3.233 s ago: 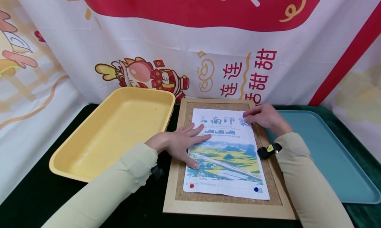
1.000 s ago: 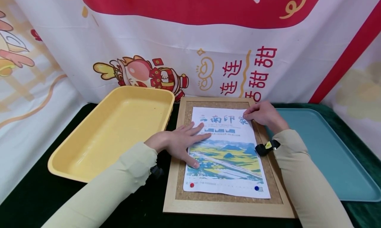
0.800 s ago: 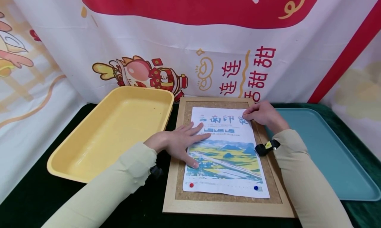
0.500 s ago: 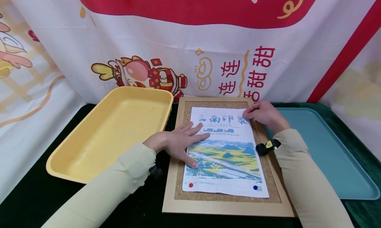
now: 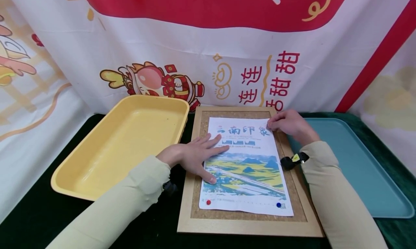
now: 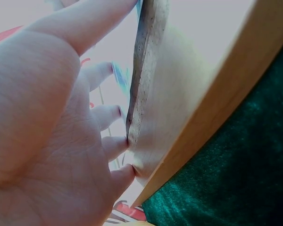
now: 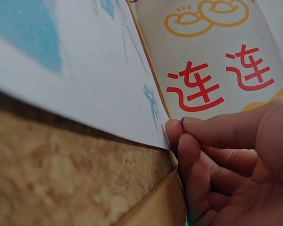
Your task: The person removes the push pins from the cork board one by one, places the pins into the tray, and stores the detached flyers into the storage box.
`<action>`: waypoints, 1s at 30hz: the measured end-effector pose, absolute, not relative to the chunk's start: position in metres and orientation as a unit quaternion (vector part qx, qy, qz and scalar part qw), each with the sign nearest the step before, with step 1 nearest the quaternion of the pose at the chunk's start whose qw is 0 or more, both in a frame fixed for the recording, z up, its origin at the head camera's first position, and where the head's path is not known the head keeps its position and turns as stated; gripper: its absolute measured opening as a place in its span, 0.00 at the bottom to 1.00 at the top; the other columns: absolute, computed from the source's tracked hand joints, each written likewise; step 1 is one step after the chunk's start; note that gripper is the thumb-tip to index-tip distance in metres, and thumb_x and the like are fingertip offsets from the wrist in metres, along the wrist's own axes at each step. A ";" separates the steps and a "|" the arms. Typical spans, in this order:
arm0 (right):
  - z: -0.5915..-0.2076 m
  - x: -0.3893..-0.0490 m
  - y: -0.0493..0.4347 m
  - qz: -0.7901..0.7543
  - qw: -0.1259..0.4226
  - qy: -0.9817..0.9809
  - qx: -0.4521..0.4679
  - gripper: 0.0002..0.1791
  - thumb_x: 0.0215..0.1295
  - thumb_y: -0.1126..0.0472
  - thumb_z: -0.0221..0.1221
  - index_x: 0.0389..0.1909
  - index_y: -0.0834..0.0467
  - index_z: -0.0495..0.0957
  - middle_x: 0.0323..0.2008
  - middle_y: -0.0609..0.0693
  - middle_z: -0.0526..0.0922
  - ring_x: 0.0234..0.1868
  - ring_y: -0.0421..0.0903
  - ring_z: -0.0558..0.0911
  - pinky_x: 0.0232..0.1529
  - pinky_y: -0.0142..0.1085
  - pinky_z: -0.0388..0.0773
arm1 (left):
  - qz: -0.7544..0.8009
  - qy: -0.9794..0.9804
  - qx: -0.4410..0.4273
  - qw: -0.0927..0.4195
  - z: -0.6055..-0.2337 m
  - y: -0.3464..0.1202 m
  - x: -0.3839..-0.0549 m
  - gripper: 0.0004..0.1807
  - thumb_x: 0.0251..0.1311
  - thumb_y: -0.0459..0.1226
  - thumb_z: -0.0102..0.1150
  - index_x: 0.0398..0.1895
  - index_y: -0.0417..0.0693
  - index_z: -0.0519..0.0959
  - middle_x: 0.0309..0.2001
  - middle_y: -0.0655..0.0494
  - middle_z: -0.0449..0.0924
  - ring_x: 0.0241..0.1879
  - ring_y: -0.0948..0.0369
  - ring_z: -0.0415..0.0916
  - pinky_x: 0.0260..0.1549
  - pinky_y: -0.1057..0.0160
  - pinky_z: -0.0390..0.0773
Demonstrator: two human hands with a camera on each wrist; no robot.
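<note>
A printed poster [image 5: 247,184] with a landscape picture lies on a wood-framed cork board [image 5: 199,223]. My left hand [image 5: 196,157] is spread flat over the poster's left side, its fingertips around the board's left edge in the left wrist view. At the poster's top right corner, my right hand [image 5: 290,124] pinches a small purple thumbtack [image 7: 182,120] between thumb and forefinger; most of the tack is hidden by the fingers. A red thumbtack [image 5: 208,202] sits in the bottom left corner of the poster, a blue thumbtack [image 5: 278,205] in the bottom right.
To the left of the board stands a yellow tray [image 5: 60,169], close to its frame. A blue-green tray [image 5: 354,169] lies on the right, partly under my right forearm. Dark green cloth [image 5: 143,227] covers the table, and a printed banner [image 5: 182,39] hangs behind.
The right hand has shifted slightly toward the poster's top right corner; the tack's purple head, visible earlier in the head view, is now covered by fingers. The left hand stays put.
</note>
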State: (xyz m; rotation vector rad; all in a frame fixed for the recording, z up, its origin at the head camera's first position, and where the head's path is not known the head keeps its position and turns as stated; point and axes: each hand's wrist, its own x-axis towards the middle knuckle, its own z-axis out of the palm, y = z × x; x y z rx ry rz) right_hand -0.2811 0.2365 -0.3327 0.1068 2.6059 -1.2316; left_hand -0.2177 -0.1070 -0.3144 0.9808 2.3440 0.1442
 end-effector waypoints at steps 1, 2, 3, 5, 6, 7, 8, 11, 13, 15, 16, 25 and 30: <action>-0.332 -0.281 0.237 -0.428 0.129 0.894 0.036 0.16 0.79 0.58 0.61 0.58 0.62 0.84 0.59 0.61 0.82 0.56 0.56 0.75 0.58 0.44 0.73 | 0.055 0.880 0.368 0.294 -0.314 -0.107 -0.217 0.58 0.66 0.63 0.66 0.89 0.66 0.40 0.88 0.54 0.21 0.87 0.45 0.18 0.84 0.37 0.30; -0.332 -0.281 0.237 -0.433 0.129 0.891 0.036 0.16 0.79 0.58 0.61 0.58 0.62 0.83 0.58 0.61 0.83 0.55 0.55 0.77 0.58 0.43 0.74 | 0.056 0.880 0.368 0.294 -0.314 -0.107 -0.217 0.58 0.66 0.63 0.66 0.89 0.66 0.40 0.88 0.54 0.21 0.87 0.45 0.18 0.84 0.37 0.30; -0.332 -0.280 0.237 -0.437 0.129 0.890 0.036 0.16 0.79 0.58 0.61 0.59 0.62 0.83 0.58 0.61 0.83 0.55 0.55 0.78 0.57 0.42 0.76 | 0.056 0.880 0.367 0.295 -0.314 -0.107 -0.217 0.58 0.66 0.63 0.66 0.89 0.67 0.40 0.88 0.54 0.21 0.87 0.45 0.18 0.84 0.37 0.30; -0.331 -0.280 0.237 -0.444 0.130 0.886 0.037 0.16 0.79 0.58 0.61 0.59 0.63 0.83 0.58 0.60 0.84 0.55 0.54 0.80 0.56 0.40 0.79 | 0.056 0.880 0.367 0.295 -0.314 -0.107 -0.217 0.58 0.66 0.63 0.66 0.89 0.67 0.40 0.88 0.54 0.21 0.87 0.46 0.17 0.84 0.37 0.30; -0.331 -0.280 0.237 -0.447 0.131 0.884 0.038 0.16 0.79 0.57 0.61 0.59 0.63 0.83 0.57 0.60 0.84 0.55 0.54 0.81 0.56 0.40 0.80 | 0.056 0.880 0.367 0.295 -0.313 -0.107 -0.217 0.58 0.66 0.63 0.66 0.89 0.67 0.40 0.88 0.54 0.21 0.87 0.46 0.17 0.84 0.37 0.30; -0.330 -0.281 0.237 -0.449 0.131 0.883 0.040 0.16 0.79 0.57 0.61 0.59 0.63 0.83 0.57 0.60 0.84 0.55 0.53 0.81 0.56 0.39 0.80 | 0.057 0.880 0.367 0.296 -0.313 -0.107 -0.217 0.58 0.66 0.63 0.66 0.89 0.67 0.40 0.88 0.54 0.20 0.87 0.46 0.17 0.84 0.37 0.30; -0.330 -0.281 0.237 -0.448 0.131 0.883 0.042 0.17 0.78 0.57 0.62 0.59 0.62 0.83 0.57 0.59 0.85 0.55 0.53 0.81 0.56 0.39 0.81 | 0.056 0.880 0.368 0.296 -0.313 -0.107 -0.217 0.58 0.66 0.63 0.66 0.89 0.67 0.40 0.88 0.54 0.20 0.87 0.46 0.17 0.84 0.37 0.30; -0.330 -0.281 0.238 -0.452 0.134 0.881 0.050 0.18 0.77 0.56 0.63 0.60 0.62 0.83 0.57 0.59 0.85 0.56 0.53 0.81 0.58 0.41 0.80 | 0.057 0.879 0.369 0.295 -0.313 -0.107 -0.217 0.58 0.66 0.63 0.66 0.89 0.67 0.40 0.88 0.54 0.21 0.87 0.46 0.17 0.84 0.37 0.30; -0.329 -0.281 0.239 -0.455 0.136 0.879 0.055 0.19 0.77 0.56 0.64 0.61 0.62 0.83 0.58 0.59 0.85 0.57 0.54 0.81 0.60 0.43 0.80 | 0.056 0.879 0.370 0.295 -0.314 -0.107 -0.217 0.58 0.66 0.64 0.66 0.89 0.67 0.40 0.88 0.54 0.21 0.87 0.45 0.18 0.84 0.37 0.30; -0.328 -0.281 0.239 -0.458 0.137 0.876 0.057 0.20 0.77 0.55 0.64 0.62 0.61 0.82 0.61 0.60 0.84 0.59 0.55 0.80 0.63 0.45 0.79 | 0.057 0.879 0.371 0.294 -0.314 -0.107 -0.218 0.58 0.66 0.64 0.66 0.89 0.66 0.40 0.88 0.53 0.21 0.87 0.45 0.18 0.84 0.37 0.30; -0.328 -0.280 0.240 -0.458 0.138 0.876 0.057 0.20 0.77 0.55 0.64 0.63 0.61 0.82 0.62 0.61 0.83 0.60 0.55 0.80 0.64 0.46 0.79 | 0.056 0.879 0.371 0.293 -0.314 -0.107 -0.218 0.58 0.66 0.64 0.66 0.89 0.66 0.40 0.88 0.53 0.21 0.87 0.45 0.18 0.84 0.37 0.31; -0.324 -0.277 0.245 -0.462 0.135 0.875 0.049 0.22 0.78 0.55 0.63 0.66 0.61 0.81 0.66 0.62 0.79 0.59 0.54 0.79 0.63 0.44 0.78 | 0.060 0.879 0.369 0.297 -0.314 -0.108 -0.217 0.58 0.66 0.63 0.66 0.89 0.66 0.40 0.88 0.53 0.21 0.87 0.45 0.17 0.84 0.36 0.30; -0.323 -0.276 0.248 -0.462 0.126 0.877 0.052 0.22 0.78 0.54 0.62 0.65 0.62 0.81 0.63 0.62 0.82 0.55 0.52 0.82 0.58 0.39 0.81 | 0.058 0.879 0.369 0.295 -0.314 -0.107 -0.217 0.58 0.66 0.63 0.66 0.89 0.65 0.40 0.88 0.53 0.21 0.87 0.45 0.18 0.84 0.36 0.30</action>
